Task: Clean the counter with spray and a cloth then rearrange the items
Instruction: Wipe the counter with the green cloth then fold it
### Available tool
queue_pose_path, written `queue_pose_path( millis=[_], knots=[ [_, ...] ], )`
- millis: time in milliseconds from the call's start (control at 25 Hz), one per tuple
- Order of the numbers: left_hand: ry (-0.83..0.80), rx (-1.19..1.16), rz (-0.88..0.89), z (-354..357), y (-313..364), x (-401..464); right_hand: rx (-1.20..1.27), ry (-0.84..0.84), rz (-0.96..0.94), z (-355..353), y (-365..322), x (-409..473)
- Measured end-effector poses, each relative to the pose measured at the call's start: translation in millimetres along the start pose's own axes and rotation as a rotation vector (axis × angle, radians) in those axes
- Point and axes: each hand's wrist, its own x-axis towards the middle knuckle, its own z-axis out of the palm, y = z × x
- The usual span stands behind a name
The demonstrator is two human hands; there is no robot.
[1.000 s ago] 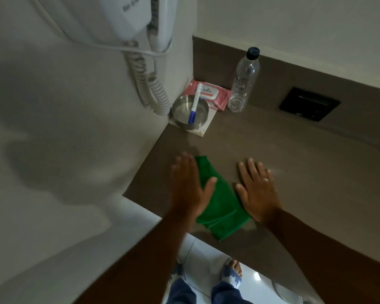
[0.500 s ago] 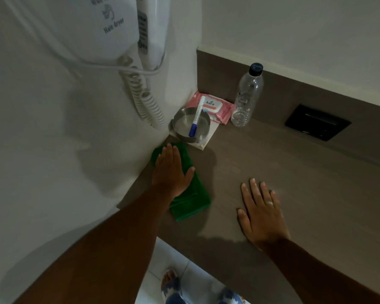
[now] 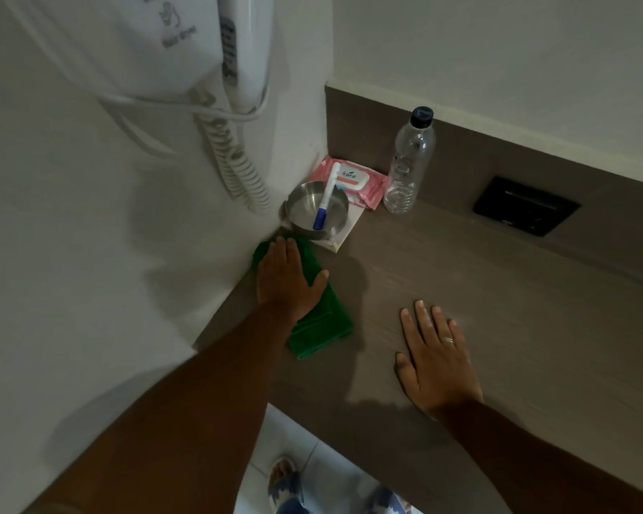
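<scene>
Two hands are on the bench, and the left one has done the moving. Fingers of the left hand lie straight and together, pressed flat on the folded green microfibre cloth; they pin it by palm pressure and are not curled around it. A second ago that hand and cloth were at the front edge, close beside the right hand; half a second ago they had travelled up toward the wall, and now the fingertips reach the corner, just short of the round stainless-steel dish. The right hand, a ring on one finger, rests open and flat on the bare surface, holding nothing, in much the same place throughout. Judgement: the wiping stroke has carried across the left margin of the brown wood-grain bench and is stopping against the cluster of items, so the ground beneath them remains unwiped; rearranging has not begun. The cloth looks dry-folded in layers, its near corner trailing out behind the wrist, its far edge touching the white wall. A white marker with a blue cap leans in the dish, which sits on a white card. Behind are a pink wipes packet and a clear plastic bottle with a dark cap. No spray bottle is visible.
</scene>
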Motion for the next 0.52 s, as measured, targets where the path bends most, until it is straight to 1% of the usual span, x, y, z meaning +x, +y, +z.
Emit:
queue_pose_path(
  millis=[80,160,240,280,440,520],
  knots=[
    [-0.02,0.034,0.066,8,6,-35,0.002,0.005,0.004,-2,-1,0],
    [-0.098,0.033,0.209,12,1,-61,0.001,-0.004,0.008,-2,0,-1],
    [-0.137,0.044,0.311,8,-14,-50,-0.01,-0.001,0.003,-1,1,1],
    [-0.126,0.054,0.302,6,-19,-39,-0.011,0.0,0.004,-1,2,1],
    [-0.092,0.08,0.134,-1,-19,11,-0.009,0.011,0.005,2,1,1],
    [-0.083,0.07,0.115,-2,-13,13,-0.004,0.017,0.003,2,2,0]
  ],
)
